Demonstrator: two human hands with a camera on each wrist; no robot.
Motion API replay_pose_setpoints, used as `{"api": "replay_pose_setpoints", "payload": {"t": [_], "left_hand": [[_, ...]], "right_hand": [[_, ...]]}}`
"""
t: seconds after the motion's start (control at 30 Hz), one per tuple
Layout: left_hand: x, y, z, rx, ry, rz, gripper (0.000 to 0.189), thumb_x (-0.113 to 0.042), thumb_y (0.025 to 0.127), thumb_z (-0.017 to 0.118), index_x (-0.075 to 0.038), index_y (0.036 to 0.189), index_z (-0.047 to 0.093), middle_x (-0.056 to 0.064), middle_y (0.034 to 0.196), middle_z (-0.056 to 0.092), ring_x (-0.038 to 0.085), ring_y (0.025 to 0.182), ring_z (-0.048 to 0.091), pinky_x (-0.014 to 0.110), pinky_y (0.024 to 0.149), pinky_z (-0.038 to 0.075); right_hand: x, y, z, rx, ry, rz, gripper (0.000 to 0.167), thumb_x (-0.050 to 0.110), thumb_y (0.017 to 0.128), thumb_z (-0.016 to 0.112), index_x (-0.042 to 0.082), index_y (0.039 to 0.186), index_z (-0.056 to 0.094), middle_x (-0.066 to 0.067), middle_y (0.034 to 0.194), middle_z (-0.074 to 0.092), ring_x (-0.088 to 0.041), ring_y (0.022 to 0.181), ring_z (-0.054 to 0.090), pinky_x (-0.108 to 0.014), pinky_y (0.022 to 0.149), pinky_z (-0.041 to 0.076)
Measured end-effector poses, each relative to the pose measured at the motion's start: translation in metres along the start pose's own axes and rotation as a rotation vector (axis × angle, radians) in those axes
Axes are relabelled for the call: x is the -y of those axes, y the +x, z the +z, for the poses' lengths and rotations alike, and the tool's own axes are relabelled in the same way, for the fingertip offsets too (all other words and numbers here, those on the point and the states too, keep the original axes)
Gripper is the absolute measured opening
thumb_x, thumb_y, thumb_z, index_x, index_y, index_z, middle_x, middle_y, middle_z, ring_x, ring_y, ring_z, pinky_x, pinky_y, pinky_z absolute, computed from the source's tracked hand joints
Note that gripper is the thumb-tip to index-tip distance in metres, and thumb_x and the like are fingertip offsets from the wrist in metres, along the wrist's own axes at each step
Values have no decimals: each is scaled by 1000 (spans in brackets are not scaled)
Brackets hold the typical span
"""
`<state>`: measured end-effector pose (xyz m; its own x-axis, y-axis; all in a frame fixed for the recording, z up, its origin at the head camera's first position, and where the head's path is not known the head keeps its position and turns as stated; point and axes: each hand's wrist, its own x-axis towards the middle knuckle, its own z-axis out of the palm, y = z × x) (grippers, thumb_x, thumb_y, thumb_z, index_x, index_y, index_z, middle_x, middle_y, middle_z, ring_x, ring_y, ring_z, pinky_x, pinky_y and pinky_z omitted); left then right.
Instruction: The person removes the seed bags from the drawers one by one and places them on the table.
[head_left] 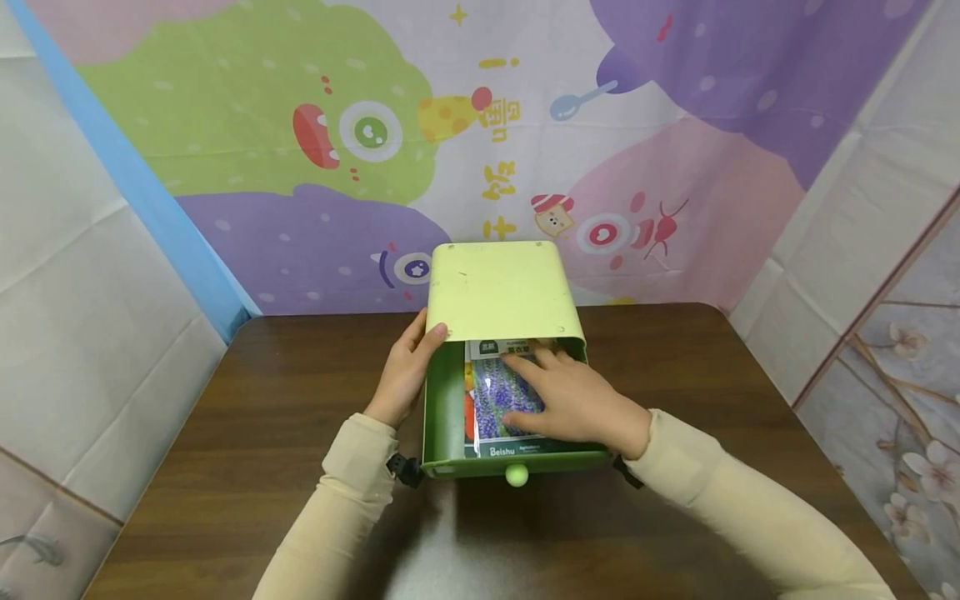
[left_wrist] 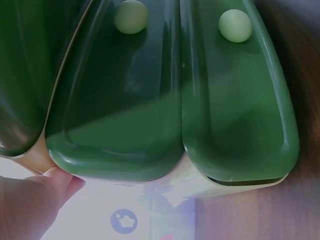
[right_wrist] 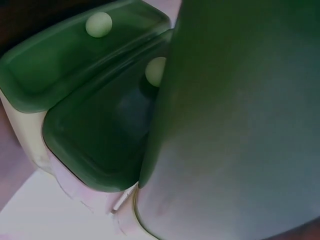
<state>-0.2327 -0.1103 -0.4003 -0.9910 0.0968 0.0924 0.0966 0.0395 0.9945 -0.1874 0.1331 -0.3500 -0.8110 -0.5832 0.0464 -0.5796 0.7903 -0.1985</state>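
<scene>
A small light-green drawer cabinet point(head_left: 502, 287) stands on the table with its top drawer point(head_left: 446, 408) pulled out. Inside the drawer lies a seed packet point(head_left: 498, 400) with purple flowers printed on it. Another packet point(head_left: 469, 408) with orange and red on it shows from beneath its left edge. My right hand point(head_left: 573, 396) reaches into the drawer and rests spread over the flower packet, covering its right part. At the cabinet's left side my left hand point(head_left: 401, 367) steadies it, thumb at the top front corner and fingers along the side.
Below the open drawer, two dark green drawers point(left_wrist: 115, 115) point(left_wrist: 240, 115) with round pale knobs are closed. The cabinet sits on a brown wooden table point(head_left: 300, 400). Behind it hangs a cartoon-printed cloth point(head_left: 360, 167), close to the table's back edge.
</scene>
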Motion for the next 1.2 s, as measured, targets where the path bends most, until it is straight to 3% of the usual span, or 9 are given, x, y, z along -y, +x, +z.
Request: {"api": "replay_pose_setpoints", "payload": {"t": [0.37, 0.63, 0.93, 1.2], "left_hand": [[1, 0, -1, 6, -29, 3, 71, -45, 99, 54, -19, 157, 22, 1, 162, 24, 21, 147, 28, 44, 118, 31], [1, -1, 0, 2, -21, -6, 70, -45, 99, 54, -21, 157, 23, 1, 161, 26, 22, 142, 37, 44, 111, 40], [2, 0, -1, 7, -25, -7, 69, -44, 100, 53, -22, 157, 23, 2, 161, 27, 23, 141, 40, 45, 109, 41], [2, 0, -1, 1, -3, -10, 70, -47, 99, 53, -23, 157, 22, 1, 161, 27, 22, 143, 37, 45, 112, 39]], "right_hand": [[3, 2, 4, 0, -36, 4, 81, 57, 84, 70, 18, 150, 43, -23, 159, 25, -51, 137, 36, -56, 96, 50], [4, 4, 7, 24, -59, 13, 82, 59, 84, 68, 16, 149, 44, -26, 158, 25, -48, 143, 29, -56, 103, 45], [8, 7, 8, -1, -82, 5, 80, 58, 84, 69, 15, 147, 47, -31, 151, 36, -47, 134, 42, -54, 104, 45], [9, 7, 8, -16, -52, 30, 75, 53, 86, 69, 13, 145, 49, -27, 148, 43, -41, 127, 49, -52, 104, 45]]}}
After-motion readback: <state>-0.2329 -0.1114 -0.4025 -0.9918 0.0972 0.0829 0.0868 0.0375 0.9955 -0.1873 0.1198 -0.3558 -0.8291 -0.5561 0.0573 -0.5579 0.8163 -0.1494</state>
